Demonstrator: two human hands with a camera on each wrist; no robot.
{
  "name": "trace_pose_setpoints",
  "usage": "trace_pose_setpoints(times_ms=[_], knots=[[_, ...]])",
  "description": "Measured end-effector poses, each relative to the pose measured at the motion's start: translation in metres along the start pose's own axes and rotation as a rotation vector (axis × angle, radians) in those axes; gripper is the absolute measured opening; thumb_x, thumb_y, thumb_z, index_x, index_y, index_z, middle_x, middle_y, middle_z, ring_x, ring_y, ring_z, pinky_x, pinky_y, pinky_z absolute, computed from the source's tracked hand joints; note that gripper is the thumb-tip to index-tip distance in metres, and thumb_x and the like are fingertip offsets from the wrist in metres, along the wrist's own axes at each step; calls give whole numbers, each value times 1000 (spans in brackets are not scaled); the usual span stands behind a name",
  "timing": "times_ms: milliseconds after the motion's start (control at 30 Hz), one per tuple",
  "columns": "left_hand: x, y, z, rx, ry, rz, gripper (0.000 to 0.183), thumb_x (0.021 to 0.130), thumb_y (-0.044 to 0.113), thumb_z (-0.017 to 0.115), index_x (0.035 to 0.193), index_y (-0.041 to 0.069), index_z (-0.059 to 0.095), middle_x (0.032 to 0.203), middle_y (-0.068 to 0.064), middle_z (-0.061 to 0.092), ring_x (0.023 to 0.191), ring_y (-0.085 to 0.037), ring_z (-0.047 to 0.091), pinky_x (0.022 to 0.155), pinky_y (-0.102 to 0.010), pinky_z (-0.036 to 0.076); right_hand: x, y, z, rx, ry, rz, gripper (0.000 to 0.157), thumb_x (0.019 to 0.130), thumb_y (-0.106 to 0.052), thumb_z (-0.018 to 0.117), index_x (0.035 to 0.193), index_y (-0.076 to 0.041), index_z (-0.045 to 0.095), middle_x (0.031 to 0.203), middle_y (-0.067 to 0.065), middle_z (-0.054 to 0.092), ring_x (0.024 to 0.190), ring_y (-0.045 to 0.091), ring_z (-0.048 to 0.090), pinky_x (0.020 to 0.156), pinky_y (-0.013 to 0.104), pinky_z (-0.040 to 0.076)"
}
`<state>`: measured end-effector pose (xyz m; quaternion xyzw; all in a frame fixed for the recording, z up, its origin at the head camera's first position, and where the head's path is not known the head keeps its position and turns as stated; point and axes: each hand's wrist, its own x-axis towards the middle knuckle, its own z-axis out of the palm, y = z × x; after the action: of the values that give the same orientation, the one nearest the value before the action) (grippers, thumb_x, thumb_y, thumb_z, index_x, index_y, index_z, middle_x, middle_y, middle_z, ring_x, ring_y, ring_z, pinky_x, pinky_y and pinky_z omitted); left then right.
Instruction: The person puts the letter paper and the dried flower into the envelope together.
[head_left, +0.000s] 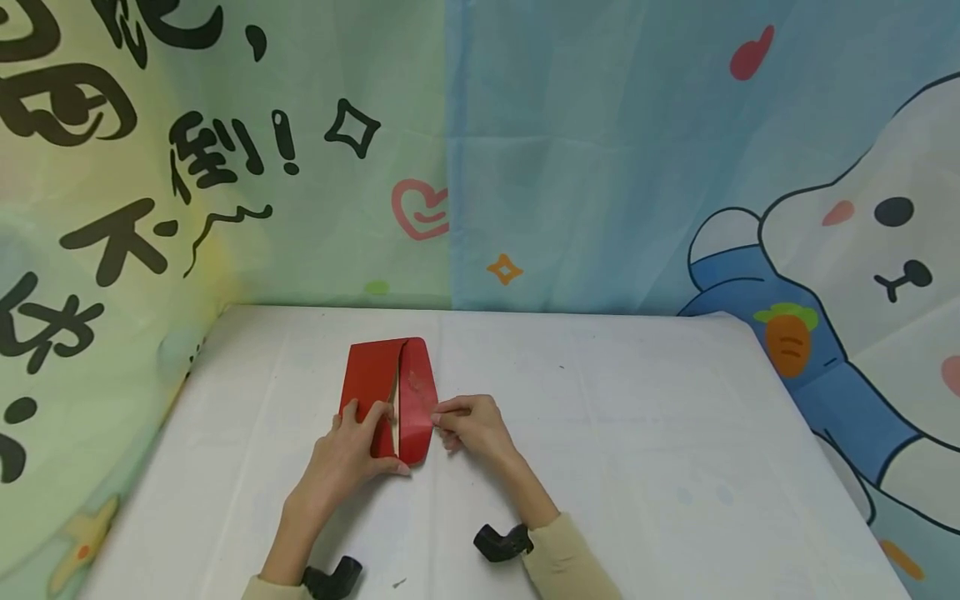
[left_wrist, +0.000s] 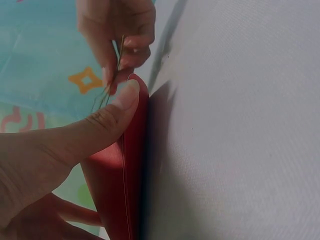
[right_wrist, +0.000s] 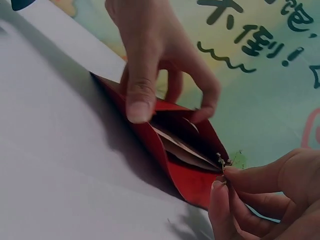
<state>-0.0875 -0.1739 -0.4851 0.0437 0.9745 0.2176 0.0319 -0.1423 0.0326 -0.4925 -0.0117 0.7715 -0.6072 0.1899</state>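
A red envelope [head_left: 367, 367] lies on the white-covered table with its flap [head_left: 416, 392] folded out to the right. My left hand [head_left: 341, 458] grips its near part, thumb along the edge and fingers over the top, so the mouth gapes. Pale paper [right_wrist: 180, 147] shows inside the opening in the right wrist view. Close to the flap side, my right hand [head_left: 472, 427] pinches a thin dried flower sprig [right_wrist: 223, 161] between thumb and fingertips. Its slender stem [left_wrist: 120, 57] also appears in the left wrist view. The sprig's tiny heads are right at the envelope's mouth.
White cloth [head_left: 637, 433] covers the table. A printed fabric backdrop [head_left: 562, 167] rises along the back and left sides. Black wrist-worn devices [head_left: 502, 543] sit at both wrists. A small dark scrap [head_left: 399, 582] lies at the near edge.
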Motion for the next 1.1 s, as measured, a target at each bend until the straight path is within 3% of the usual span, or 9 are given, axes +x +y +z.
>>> trace_pose_setpoints(times_ms=[300,533,833,1100], knots=[[-1,1,0,14,9,1,78,61,52,87,124,25,49,133,-30,46,110,-45,54,71,-54,54,4,-1,16,-9,-25,-6,17,88,-9,69,100,3,72,79,19,70,50,11,61,53,29,56],[0,1,1,21,3,-3,82,61,52,87,127,24,48,134,-31,45,112,-46,53,71,-55,54,11,-2,24,-7,-22,5,17,86,-5,68,100,4,71,71,14,69,47,11,59,51,32,56],[0,-1,1,24,-19,-5,84,62,53,86,130,21,48,135,-29,43,114,-47,52,69,-56,53,17,-7,35,32,-34,27,21,87,-4,67,106,6,67,77,20,71,52,15,65,54,33,57],[-1,-1,0,10,-17,14,80,62,55,86,126,25,50,125,-22,47,103,-36,55,56,-37,49,21,-9,46,84,-47,3,26,89,-4,66,112,8,64,87,22,73,61,28,71,56,37,58]])
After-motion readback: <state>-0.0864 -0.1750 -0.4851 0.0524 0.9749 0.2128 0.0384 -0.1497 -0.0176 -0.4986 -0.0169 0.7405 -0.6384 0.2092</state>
